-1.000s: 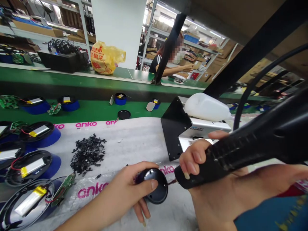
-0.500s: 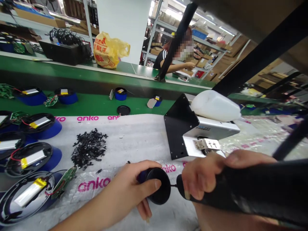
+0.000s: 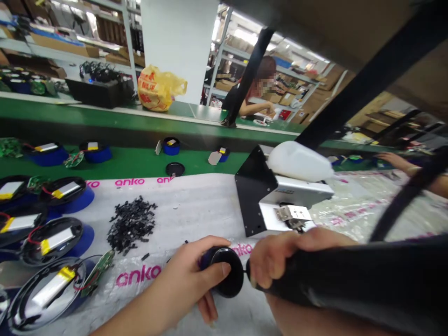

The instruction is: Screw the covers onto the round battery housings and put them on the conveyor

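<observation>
My left hand (image 3: 187,275) is closed around a small round blue housing with a glossy black end (image 3: 234,281), its thumb lying across the black face. My right hand (image 3: 275,259) grips a thick black electric screwdriver (image 3: 336,268) held almost level. Its thin bit reaches the edge of the black end; whether it sits on a screw cannot be made out. Both hands are above the white foam sheet (image 3: 196,205) printed with "anko". To the left stand several blue housings (image 3: 79,200) with batteries and green circuit boards.
A pile of small black pieces (image 3: 132,224) lies on the foam. Behind my right hand stands a black and silver machine (image 3: 250,196) with a white plastic bottle (image 3: 297,161) on top. A dark slanted post (image 3: 350,88) crosses the right side. A co-worker's hand (image 3: 395,161) is at far right.
My right hand and the screwdriver have come nearer to the housing, so less of the bit shows. A co-worker's hand has appeared at far right. The view has shifted slightly.
</observation>
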Available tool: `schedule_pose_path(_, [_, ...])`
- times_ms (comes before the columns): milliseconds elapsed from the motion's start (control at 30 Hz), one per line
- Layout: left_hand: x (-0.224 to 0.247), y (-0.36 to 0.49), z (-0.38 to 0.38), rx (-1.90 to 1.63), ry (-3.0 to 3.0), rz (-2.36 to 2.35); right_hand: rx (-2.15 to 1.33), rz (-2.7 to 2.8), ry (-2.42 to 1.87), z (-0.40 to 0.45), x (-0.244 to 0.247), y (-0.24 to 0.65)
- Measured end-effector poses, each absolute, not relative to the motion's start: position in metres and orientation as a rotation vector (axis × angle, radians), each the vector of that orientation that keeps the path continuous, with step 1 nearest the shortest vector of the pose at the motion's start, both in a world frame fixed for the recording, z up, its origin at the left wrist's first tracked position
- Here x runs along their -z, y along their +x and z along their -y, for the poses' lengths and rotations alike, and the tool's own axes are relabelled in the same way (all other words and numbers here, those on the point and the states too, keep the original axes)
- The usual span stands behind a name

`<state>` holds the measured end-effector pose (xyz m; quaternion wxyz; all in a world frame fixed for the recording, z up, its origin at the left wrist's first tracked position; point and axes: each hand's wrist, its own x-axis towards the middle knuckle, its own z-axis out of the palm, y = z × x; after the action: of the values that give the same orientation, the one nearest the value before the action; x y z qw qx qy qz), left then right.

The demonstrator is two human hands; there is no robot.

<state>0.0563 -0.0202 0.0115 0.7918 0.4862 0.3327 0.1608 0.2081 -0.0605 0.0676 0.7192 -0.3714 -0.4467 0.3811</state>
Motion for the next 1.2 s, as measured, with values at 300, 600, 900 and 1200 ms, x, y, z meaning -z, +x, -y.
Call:
schedule_pose_path(300, [-0.014,0.050,0.020,-0.629,1.888,-0.852,-0.281,0.918,-0.824,0.045,-0.109,0.263])
schedule_pose_path(600, [-0.008,0.054,0.016,-0.412,1.800,-0.852,-0.135,0.798,-1.083,0.021,-0.096,0.291])
schedule_pose_path(900, [-0.015,0.051,0.015,-0.407,1.742,-0.778,-0.599,0.960,-0.803,0.056,-0.110,0.211])
schedule_pose_path(1200, [-0.014,0.050,0.015,-0.428,1.684,-0.752,-0.653,0.961,-0.890,0.038,-0.098,0.189])
